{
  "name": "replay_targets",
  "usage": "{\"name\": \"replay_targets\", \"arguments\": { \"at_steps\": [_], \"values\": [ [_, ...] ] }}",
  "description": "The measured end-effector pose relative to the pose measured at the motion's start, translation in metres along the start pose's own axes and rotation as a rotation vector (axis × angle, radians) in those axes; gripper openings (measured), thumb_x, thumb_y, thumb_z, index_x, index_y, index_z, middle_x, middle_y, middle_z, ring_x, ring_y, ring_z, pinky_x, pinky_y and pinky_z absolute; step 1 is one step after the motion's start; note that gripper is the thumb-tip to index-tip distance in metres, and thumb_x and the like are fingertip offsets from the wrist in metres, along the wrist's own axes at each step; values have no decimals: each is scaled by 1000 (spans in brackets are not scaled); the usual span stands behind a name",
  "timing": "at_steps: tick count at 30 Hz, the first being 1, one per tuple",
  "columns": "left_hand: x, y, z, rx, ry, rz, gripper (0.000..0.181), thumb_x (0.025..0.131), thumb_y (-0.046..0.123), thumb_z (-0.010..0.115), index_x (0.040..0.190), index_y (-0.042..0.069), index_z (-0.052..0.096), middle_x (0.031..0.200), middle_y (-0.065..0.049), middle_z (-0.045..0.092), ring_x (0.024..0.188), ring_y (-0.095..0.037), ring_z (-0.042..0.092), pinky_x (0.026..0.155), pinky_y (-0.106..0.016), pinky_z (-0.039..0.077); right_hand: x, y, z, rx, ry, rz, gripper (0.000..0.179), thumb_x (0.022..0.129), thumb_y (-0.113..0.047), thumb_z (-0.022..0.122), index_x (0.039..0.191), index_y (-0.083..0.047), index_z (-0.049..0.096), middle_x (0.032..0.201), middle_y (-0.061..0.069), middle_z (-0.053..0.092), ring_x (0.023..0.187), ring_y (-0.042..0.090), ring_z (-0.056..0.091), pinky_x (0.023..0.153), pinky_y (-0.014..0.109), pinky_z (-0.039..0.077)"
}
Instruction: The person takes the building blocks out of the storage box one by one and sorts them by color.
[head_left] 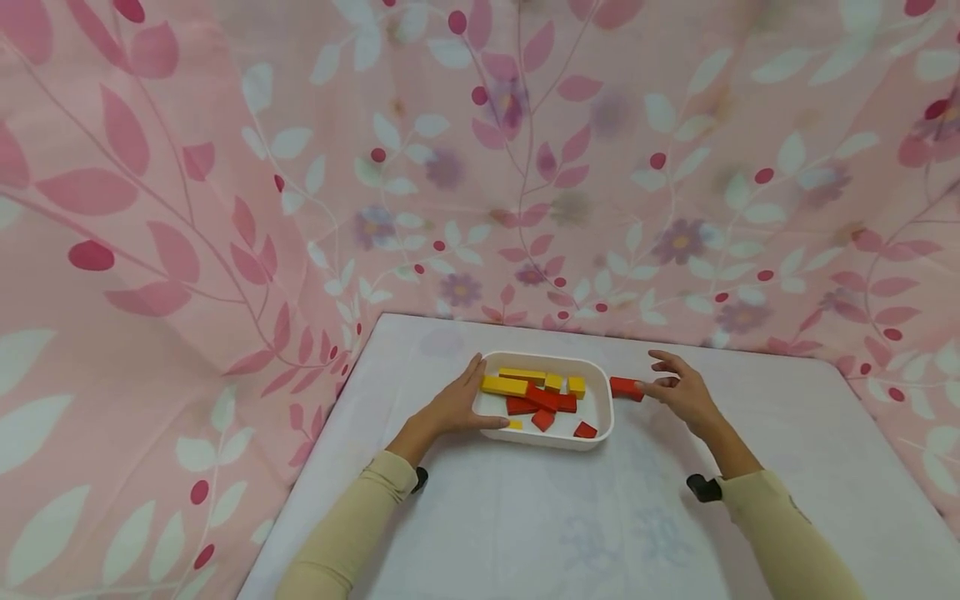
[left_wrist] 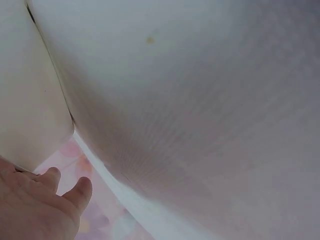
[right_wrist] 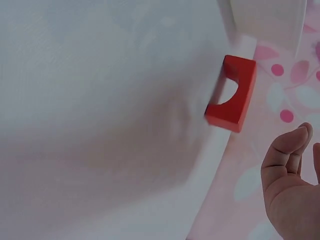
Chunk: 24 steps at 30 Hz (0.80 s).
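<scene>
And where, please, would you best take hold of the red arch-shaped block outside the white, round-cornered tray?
I'd pinch the red arch-shaped block across its solid right end, coming from the right in the head view: its left end sits beside the white, round-cornered tray, probably leaving less room there, and the half-round cut-out thins its middle.

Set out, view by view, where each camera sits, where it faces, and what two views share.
Head: worn on the head, looking forward and down at the tabletop and white tray; left hand, right hand and sleeves show.
Left wrist: worn there, facing the tray's outside and tabletop; part of the left hand shows, lower left.
Right wrist: worn there, facing the tabletop and red block; part of the right hand shows, lower right.
Shared: head and right wrist both show that block.
</scene>
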<state>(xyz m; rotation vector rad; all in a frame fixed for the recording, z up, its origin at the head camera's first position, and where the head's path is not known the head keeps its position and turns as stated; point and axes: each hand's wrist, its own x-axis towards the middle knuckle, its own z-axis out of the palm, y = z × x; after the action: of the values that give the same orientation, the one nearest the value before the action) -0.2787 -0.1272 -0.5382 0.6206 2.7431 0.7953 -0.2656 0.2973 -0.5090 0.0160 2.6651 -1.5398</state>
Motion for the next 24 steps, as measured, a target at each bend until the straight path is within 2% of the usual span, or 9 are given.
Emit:
{"name": "replay_targets", "arguments": {
  "at_steps": [4, 8, 11, 18, 24],
  "values": [
    [0, -1, 2, 7, 0, 9, 127, 71, 79, 67, 161, 17, 1, 168, 0, -4, 153, -24, 18, 121, -45, 26, -2, -8, 6, 26, -6, -12, 84, 85, -38, 78, 152, -13, 35, 144, 26, 40, 95, 16, 57, 81, 31, 58],
    [1, -2, 2, 48, 17, 14, 127, 71, 80, 65, 161, 17, 2, 168, -1, -3, 153, -24, 18, 121, -44, 26, -4, -20, 15, 24, -16, -30, 84, 84, -38, 79, 152, -16, 36, 147, 25, 40, 102, 25, 56, 80, 23, 57],
    [1, -2, 1, 56, 28, 17, 126, 71, 79, 66, 161, 16, 3, 168, -1, -2, 153, -24, 18, 121, -45, 27, -5, -27, 25, 40, -18, -52, 83, 83, -37, 80, 151, -18, 38, 146, 24, 40, 102, 27, 57, 78, 17, 55],
    [1, -3, 1, 70, 18, 10, 127, 71, 81, 63, 160, 18, -1, 169, -1, -3, 154, -21, 14, 122, -43, 25, -9, -43, 51, 120, -50, -108, 77, 84, -24, 80, 148, -13, 40, 143, 24, 42, 91, 17, 58, 77, 17, 56],
    [-1, -3, 0, 49, 26, 22, 126, 72, 79, 65, 160, 15, 3, 168, -4, -1, 154, -23, 15, 121, -45, 26, -8, -55, 76, 196, -109, -133, 72, 86, -16, 78, 147, -9, 42, 143, 24, 42, 92, 22, 60, 80, 19, 57]
  ]
}}
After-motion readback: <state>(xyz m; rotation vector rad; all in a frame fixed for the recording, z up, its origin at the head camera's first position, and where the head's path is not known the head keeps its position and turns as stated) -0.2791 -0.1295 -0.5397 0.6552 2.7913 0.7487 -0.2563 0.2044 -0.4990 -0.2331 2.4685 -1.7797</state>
